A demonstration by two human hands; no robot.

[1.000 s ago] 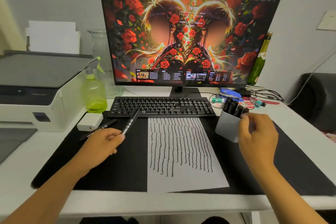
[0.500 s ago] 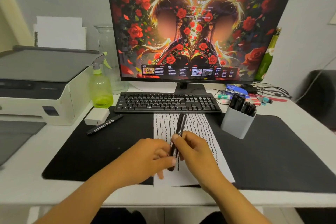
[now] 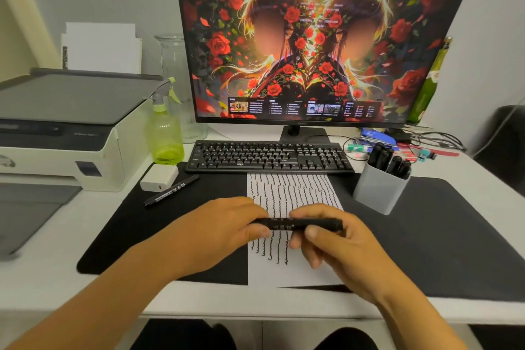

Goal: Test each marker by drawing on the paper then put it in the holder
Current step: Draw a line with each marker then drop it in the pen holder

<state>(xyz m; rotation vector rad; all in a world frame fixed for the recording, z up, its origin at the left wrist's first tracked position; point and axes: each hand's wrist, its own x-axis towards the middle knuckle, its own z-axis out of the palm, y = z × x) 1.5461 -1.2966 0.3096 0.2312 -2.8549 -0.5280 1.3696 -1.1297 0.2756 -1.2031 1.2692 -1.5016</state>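
The likeliest slip from here, to my eye, comes at uncapping: both hands hold one black marker pen [image 3: 298, 224] level and crosswise above the white sheet of paper covered in wavy black test lines [image 3: 287, 193] at lower centre of the frame, and a sudden pull apart could send the cap flying or drag the bared tip across fingers, the black desk mat [image 3: 454, 236] or the rows already drawn. A hard jerk to the right could also carry the hand toward the grey rectangular plastic holder [image 3: 379, 192], which stands at centre right of the frame near the paper with several black markers in it and might tip over. The left hand [image 3: 224, 231] is closed round the marker's left end, fingers curled over the barrel so that end is hidden. The right hand [image 3: 332, 247] pinches the right part of the barrel between thumb and curled fingers, the marker's right end poking out beyond them. Whether the cap is on or already loosened I cannot tell, since the hands cover the joint. A second black marker with white lettering [image 3: 172, 190] lies untested on the mat at centre left, just beside a small white charger block [image 3: 159, 178] on the white tabletop [image 3: 99, 236].
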